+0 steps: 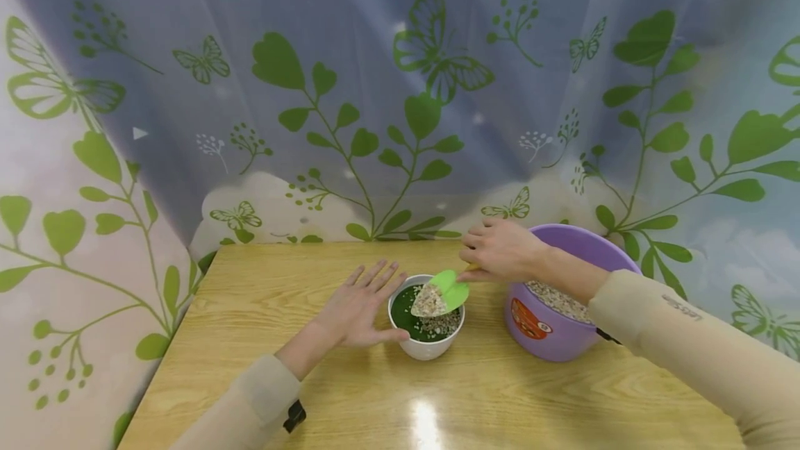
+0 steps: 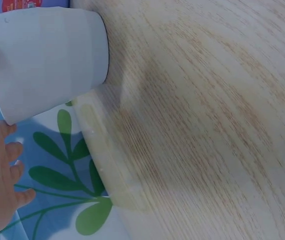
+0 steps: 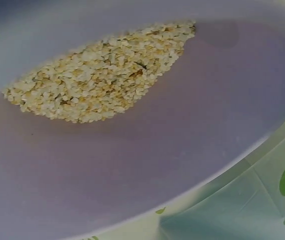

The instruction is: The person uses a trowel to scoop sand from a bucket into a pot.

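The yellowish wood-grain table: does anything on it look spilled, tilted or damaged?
Nothing stands out. The round white bowl and the round purple bucket stand upright, with no visible damage. Pale flakes show in both and on the green scoop in the right hand; I see none spilled on the table.

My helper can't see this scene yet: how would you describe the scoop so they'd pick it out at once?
On the wood-grain table, find the large purple bucket, then the small white bowl to its left. Above that bowl, the right hand holds the scoop, loaded with pale flakes. Its bright green colour sets it apart from bowl and bucket.
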Tool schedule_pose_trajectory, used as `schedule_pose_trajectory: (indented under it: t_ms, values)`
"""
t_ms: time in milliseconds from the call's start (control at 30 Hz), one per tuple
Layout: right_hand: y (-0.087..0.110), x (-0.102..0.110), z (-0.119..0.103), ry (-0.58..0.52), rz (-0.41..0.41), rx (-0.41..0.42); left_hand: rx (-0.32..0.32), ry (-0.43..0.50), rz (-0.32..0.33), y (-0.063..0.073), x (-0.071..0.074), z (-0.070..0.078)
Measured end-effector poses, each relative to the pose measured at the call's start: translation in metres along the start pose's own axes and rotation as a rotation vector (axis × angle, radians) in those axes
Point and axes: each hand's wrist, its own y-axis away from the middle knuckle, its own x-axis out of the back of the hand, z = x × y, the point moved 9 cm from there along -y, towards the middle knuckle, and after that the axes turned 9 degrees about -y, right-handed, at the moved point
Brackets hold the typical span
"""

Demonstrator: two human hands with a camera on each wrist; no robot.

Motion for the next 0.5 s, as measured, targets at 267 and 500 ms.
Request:
schedule_pose_trajectory:
  t_ms: [267, 500]
  values:
    - [-0.011, -0.002, -0.003, 0.017, -0.019, -0.015, -0.006, 0.0, 0.006, 0.0, 0.0, 0.001]
    - [-0.02, -0.003, -0.002, 0.027, -0.052, -0.029, 0.002, -0.019, -0.008, 0.0, -0.002, 0.0]
